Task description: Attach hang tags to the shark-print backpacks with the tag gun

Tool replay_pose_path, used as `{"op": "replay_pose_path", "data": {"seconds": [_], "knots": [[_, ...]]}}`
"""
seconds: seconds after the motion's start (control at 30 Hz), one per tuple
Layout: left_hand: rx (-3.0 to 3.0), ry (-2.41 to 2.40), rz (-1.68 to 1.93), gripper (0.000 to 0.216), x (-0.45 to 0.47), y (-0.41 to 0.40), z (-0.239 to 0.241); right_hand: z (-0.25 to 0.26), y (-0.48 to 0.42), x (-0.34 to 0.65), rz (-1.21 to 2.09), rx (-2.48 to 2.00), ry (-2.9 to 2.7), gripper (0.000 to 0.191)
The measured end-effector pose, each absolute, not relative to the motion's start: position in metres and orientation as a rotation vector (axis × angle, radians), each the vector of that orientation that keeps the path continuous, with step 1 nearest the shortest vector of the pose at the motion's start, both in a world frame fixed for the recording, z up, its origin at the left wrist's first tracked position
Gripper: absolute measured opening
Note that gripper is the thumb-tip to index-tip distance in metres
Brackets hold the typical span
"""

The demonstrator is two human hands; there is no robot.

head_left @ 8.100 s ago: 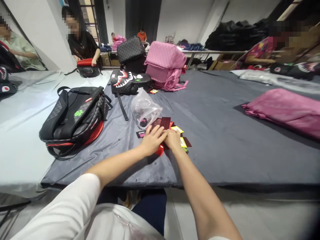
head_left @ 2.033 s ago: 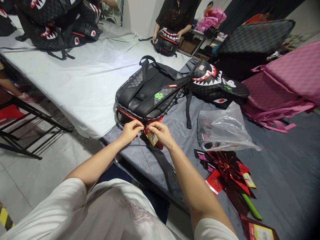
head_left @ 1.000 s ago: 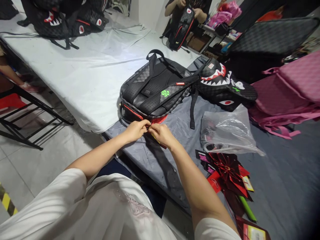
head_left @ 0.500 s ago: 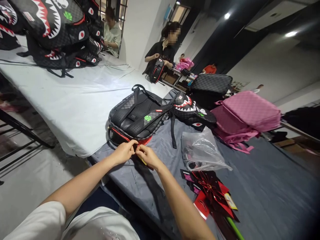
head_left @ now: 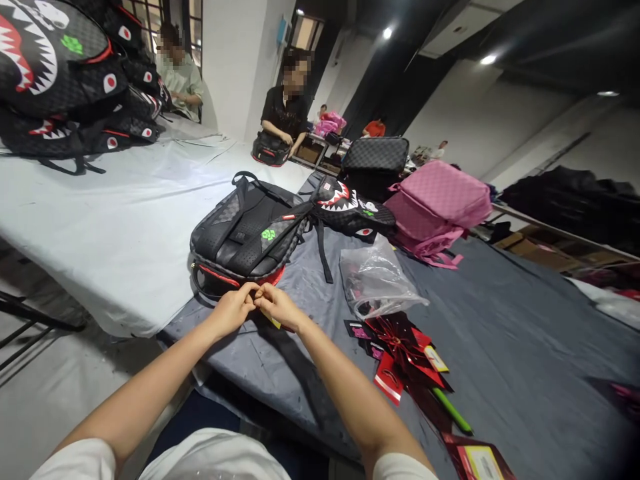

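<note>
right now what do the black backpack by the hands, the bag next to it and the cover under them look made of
Black backpack: looks like synthetic leather with a matte checkered print, plus perforated padded panels on the back. Clear bag: thin plastic film, glossy, crinkled and see-through. Grey table cover: likely a smooth woven or coated cloth, with soft wrinkles and a dull sheen. Both hands pinch together at the backpack's red edge.
</note>
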State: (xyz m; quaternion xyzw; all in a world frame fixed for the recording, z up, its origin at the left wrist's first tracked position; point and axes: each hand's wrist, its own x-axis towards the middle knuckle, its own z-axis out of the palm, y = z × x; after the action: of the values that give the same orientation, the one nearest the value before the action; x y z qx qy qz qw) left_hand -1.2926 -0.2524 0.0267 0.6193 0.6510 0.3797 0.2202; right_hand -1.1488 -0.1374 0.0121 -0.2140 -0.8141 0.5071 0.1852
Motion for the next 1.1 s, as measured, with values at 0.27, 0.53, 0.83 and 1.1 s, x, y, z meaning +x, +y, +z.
{"op": "replay_pose_path", "data": {"seconds": [0.27, 0.53, 0.83, 1.1], "knots": [[1.535, 1.651, 1.235, 0.041, -1.290, -0.252, 0.024, 0.006, -0.136, -1.147, 1.723, -0.606, -2.095, 0.024], [1.506, 1.742, 1.239, 0.035, -1.287, -0.253, 0.028, 0.001, -0.140, -1.142, 1.727, -0.555, -2.054, 0.029], [1.444, 1.756, 1.281, 0.031, -1.286, -0.251, 0.023, 0.000, -0.144, -1.147, 1.547, -0.573, -2.082, 0.023], [1.408, 1.744, 1.310, 0.029, -1.289, -0.252, 0.023, -0.003, -0.153, -1.153, 1.679, -0.574, -1.860, 0.027]]}}
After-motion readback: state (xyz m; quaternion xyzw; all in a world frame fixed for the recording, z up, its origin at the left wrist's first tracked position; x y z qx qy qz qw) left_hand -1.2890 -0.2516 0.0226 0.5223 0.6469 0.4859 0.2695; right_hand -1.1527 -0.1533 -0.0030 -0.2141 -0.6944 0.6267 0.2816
